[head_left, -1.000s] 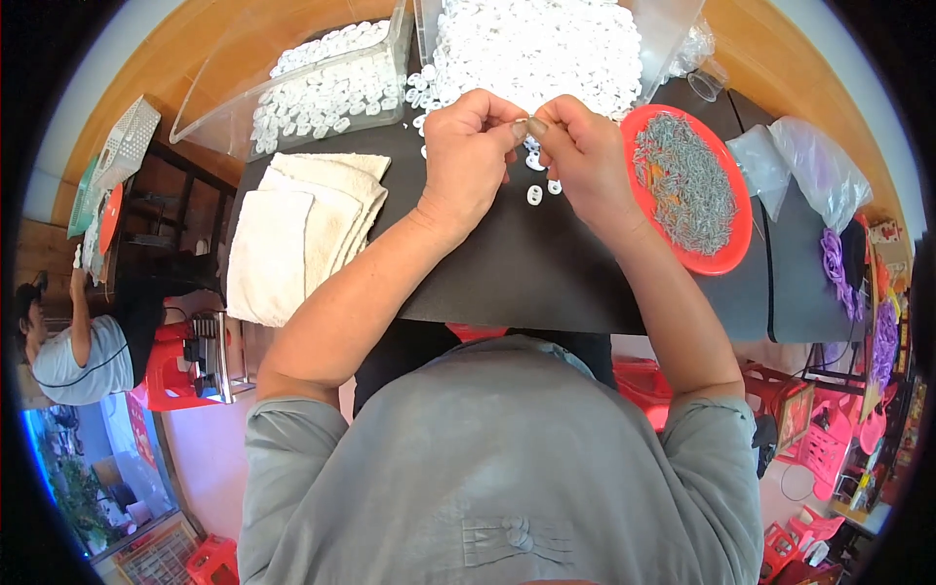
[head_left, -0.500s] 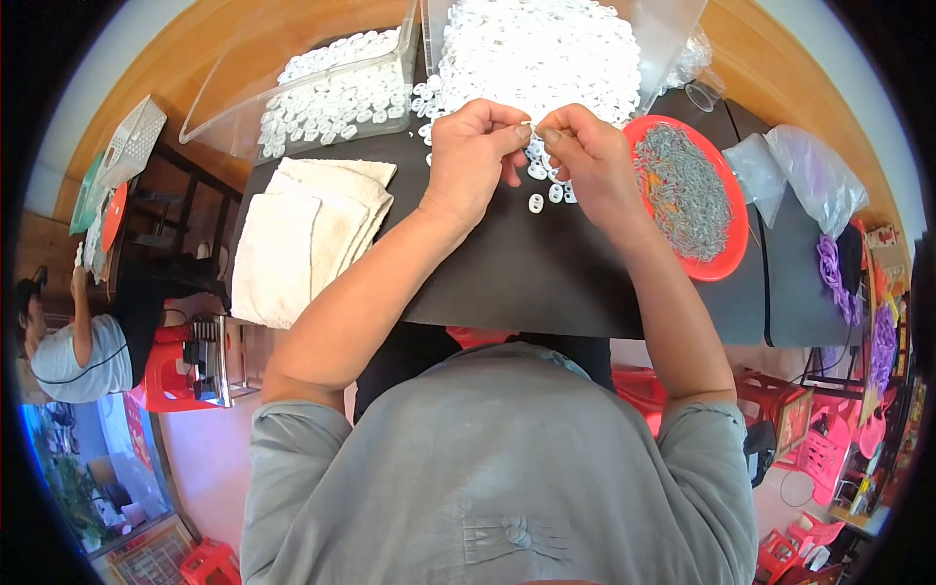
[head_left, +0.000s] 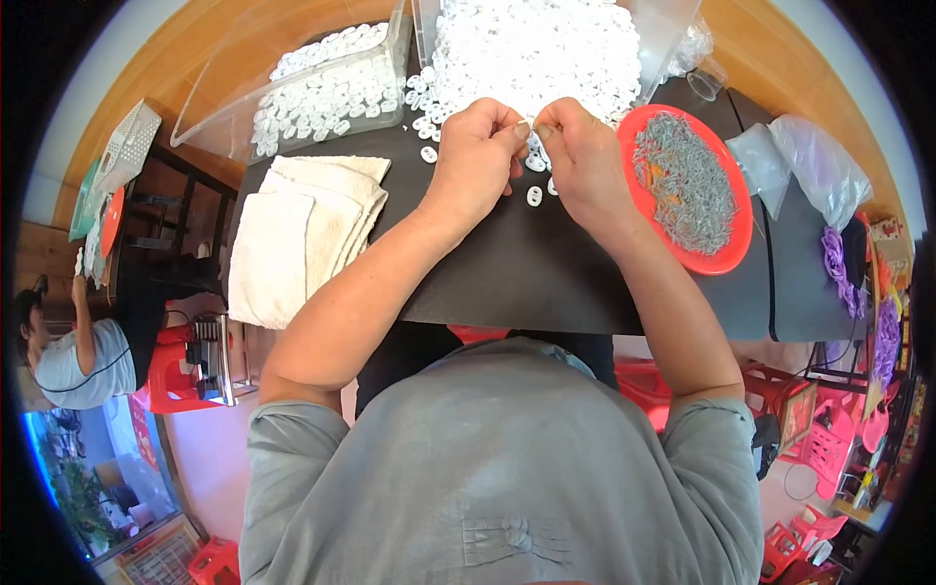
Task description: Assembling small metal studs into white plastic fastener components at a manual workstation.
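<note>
Fingertips nearly touching, my left hand (head_left: 476,156) and my right hand (head_left: 581,156) are both pinched closed over the dark table, just in front of the heap of white pieces. Whatever lies between the fingers is too small and covered to make out. Small oval white plastic pieces with two holes (head_left: 534,196) lie loose on the table below and between my hands. More of them fill a large clear bin (head_left: 655,60) beyond. To the right of my right hand, a red plastic dish (head_left: 709,263) holds many thin silvery metal pieces (head_left: 687,185).
Folded cream cloths (head_left: 292,229) lie left of my left forearm. A clear box (head_left: 398,119) of white pieces stands behind them. Plastic bags (head_left: 819,171) and a clear cup (head_left: 706,82) are at the right. Another person (head_left: 86,356) sits at the far left beside a red stool (head_left: 174,375).
My hands stay pinched together in almost the same spot. The right hand has turned slightly, its back now more toward me. The view has shifted a little.
</note>
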Demonstrator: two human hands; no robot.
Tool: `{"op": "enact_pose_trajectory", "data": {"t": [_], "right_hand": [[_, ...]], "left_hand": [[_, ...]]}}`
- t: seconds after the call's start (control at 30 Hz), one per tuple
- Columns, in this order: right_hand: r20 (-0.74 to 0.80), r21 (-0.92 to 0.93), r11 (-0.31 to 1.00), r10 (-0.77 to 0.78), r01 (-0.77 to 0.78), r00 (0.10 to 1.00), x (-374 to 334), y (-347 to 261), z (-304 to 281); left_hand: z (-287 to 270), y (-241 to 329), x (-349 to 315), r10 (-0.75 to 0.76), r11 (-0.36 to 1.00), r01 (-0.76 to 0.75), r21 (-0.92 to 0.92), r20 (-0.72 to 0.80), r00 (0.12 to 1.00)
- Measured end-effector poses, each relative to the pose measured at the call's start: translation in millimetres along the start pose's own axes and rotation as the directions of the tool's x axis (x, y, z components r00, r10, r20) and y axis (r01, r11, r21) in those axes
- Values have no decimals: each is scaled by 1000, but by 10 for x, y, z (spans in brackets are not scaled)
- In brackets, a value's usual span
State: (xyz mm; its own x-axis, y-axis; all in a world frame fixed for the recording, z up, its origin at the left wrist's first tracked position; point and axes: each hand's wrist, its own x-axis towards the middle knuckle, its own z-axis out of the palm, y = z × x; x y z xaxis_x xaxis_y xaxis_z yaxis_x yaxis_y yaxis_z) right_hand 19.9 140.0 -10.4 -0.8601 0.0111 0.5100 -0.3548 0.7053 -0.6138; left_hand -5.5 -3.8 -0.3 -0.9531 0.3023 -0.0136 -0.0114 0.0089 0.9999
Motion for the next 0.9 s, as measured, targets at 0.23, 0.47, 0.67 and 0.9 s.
{"op": "enact_pose_trajectory", "data": {"t": [0.23,0.47,0.67,0.9], "right_hand": [[-18,-28,999,-27,27,999,-24,-15,90],[-94,-64,991,-125,119,988,-25,-12,147],[-31,69,997,45,-42,999,2,-17,76],[27,36,997,66,-67,997,-4,9,68]], "left_hand": [[30,-96,-2,137,980,-123,153,-79,987],[70,-142,-4,150,976,-129,178,-111,983],[39,-79,12,-16,994,7,-105,-87,996],[53,-38,-7,-37,997,30,-74,-94,995]]}}
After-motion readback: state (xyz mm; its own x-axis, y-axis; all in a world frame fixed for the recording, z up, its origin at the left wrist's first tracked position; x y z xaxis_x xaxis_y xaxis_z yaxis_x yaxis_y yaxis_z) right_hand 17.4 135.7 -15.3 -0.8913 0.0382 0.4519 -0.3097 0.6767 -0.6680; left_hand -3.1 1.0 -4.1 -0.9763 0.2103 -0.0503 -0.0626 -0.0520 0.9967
